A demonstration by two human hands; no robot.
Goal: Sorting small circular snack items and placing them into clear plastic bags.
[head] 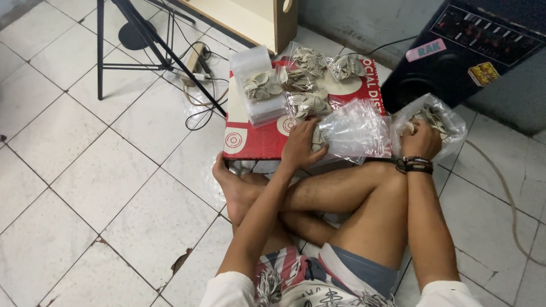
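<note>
I sit cross-legged on a tiled floor. My left hand grips the mouth of a clear plastic bag that lies over my knee and holds a few small pale looped items. My right hand, with dark bracelets on the wrist, reaches inside a larger crumpled clear bag on the floor, fingers closed around some of the same pale items. Several filled small bags of these items lie on a red and white board in front of me.
A big black speaker stands at the right rear. A wooden box is behind the board. A black metal stand and tangled cables with a power strip occupy the left rear. A thin cord runs along the right floor.
</note>
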